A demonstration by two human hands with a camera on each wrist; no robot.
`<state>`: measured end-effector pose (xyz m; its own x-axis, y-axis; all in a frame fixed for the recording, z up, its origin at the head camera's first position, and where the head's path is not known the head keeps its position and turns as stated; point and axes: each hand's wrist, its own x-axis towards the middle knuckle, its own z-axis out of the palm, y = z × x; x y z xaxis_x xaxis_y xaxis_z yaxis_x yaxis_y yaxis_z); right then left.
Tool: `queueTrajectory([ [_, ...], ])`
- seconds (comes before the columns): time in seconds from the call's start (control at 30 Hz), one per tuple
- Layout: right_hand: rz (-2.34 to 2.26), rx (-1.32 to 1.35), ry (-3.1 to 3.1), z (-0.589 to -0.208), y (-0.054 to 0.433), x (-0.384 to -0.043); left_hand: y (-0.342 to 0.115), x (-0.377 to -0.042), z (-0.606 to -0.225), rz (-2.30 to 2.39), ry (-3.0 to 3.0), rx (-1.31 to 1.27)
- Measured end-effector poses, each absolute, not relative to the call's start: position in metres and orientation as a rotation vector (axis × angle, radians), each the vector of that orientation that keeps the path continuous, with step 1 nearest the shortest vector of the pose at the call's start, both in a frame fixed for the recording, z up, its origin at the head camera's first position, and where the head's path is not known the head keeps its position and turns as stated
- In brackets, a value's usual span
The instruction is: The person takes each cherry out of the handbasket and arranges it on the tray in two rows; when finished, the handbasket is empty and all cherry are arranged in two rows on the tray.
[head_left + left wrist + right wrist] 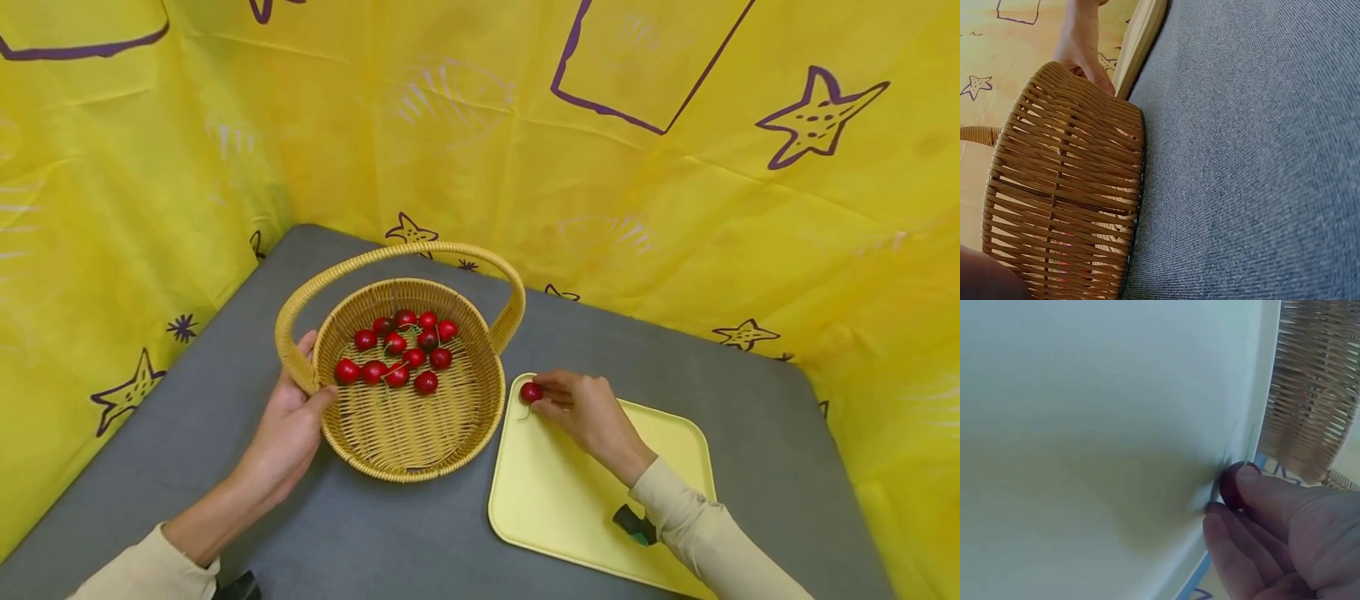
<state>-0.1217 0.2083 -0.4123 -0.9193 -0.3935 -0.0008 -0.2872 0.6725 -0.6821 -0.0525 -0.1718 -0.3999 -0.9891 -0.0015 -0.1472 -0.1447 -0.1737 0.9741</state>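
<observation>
A round woven basket (408, 425) with a tall arched handle holds several red cherries (396, 343), gathered toward its far side. My left hand (294, 417) grips the basket's left side at the foot of the handle, thumb over the rim. Over the far left corner of a pale yellow tray (555, 492), my right hand (596, 417) pinches one cherry (531, 392) between thumb and fingers. In the right wrist view that cherry (1232, 485) is close to the tray's surface by the rim, its thin green stem pointing away from the fingers.
Basket and tray stand side by side on a grey cloth-covered table (315, 533), the basket at the left. Yellow fabric (480, 167) with starfish drawings hangs behind and along the sides of the table. A dark wrist strap (634, 525) shows under the right sleeve.
</observation>
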Motion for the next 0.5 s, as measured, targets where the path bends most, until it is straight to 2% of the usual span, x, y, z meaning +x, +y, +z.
queueTrajectory([
  [0.27, -1.014, -0.573, 2.758, -0.403, 0.21, -0.122, -0.173, -0.051, -0.4, 2.334, 1.948, -0.177],
  [0.5, -1.023, -0.643, 2.841, -0.376, 0.211, -0.12, -0.172, -0.052, -0.4, 2.332, 1.959, -0.157],
])
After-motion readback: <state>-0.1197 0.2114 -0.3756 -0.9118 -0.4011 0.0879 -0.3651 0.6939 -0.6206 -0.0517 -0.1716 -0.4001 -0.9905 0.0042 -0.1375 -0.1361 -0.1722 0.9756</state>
